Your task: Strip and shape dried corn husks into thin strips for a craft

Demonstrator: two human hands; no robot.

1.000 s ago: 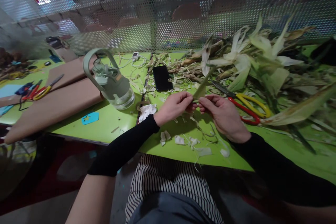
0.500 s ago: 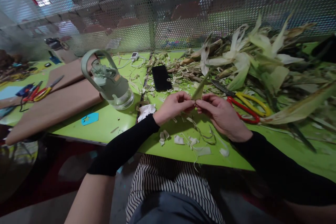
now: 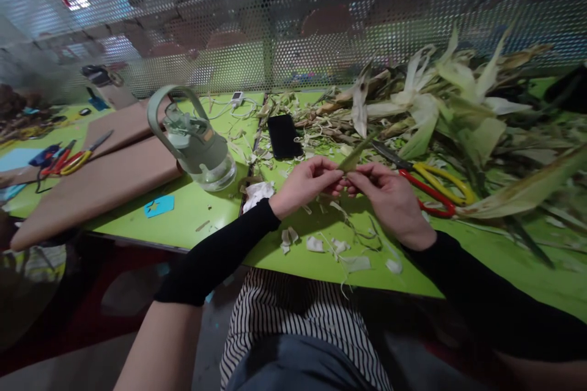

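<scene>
A narrow green corn husk strip [image 3: 355, 156] is pinched at its lower end between both my hands, its tip pointing up and right. My left hand [image 3: 313, 183] grips it from the left with thumb and fingers closed. From the right, my right hand [image 3: 389, 198] closes on the same end, fingertips close to the left ones. What lies between the fingertips is mostly hidden. Just right of my right hand rest scissors [image 3: 433, 186] with red and yellow handles. Husk scraps [image 3: 316, 244] are scattered on the green table [image 3: 270, 259] below my hands.
A large pile of corn husks [image 3: 426, 104] covers the right and back. Behind my hands lies a black phone [image 3: 284, 136]. Leftward stand a green water bottle [image 3: 197, 146], brown paper [image 3: 105, 186], a blue tag [image 3: 159, 206] and more scissors [image 3: 85, 156]. A perforated metal screen [image 3: 220, 43] borders the back.
The husk strip now leans further to the right and lower. Both hands still pinch its end, with only slight finger movement. The whole view has shifted a little.
</scene>
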